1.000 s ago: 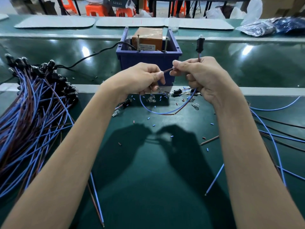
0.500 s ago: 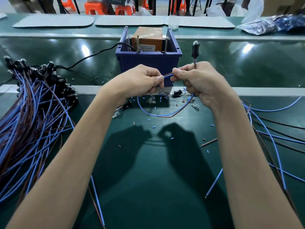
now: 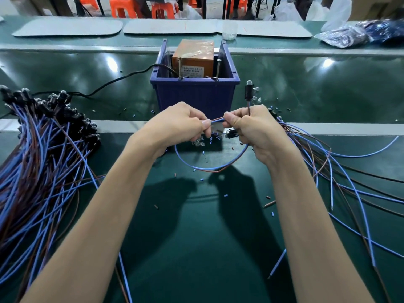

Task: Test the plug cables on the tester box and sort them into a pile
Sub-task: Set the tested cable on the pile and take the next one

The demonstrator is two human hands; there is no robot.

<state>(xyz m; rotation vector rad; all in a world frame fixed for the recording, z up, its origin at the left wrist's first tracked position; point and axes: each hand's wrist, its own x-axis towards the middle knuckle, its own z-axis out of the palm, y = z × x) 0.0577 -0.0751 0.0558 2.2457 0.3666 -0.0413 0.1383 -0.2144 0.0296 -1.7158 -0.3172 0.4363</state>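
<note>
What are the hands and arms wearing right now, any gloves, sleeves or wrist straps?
Nothing visible. The left hand and right hand are ungloved, with no rings showing. Both forearms are bare to the frame's lower edge: no sleeve, watch or strap in view.

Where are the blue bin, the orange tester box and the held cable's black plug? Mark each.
blue bin (image 3: 194, 99): head view, front wall.
orange tester box (image 3: 193, 59): head view, front face.
black plug (image 3: 248, 93): head view, its dark body.

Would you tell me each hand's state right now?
Left hand: pinches the thin blue-and-brown cable near its ends.
Right hand: grips that cable below its black plug.
</note>
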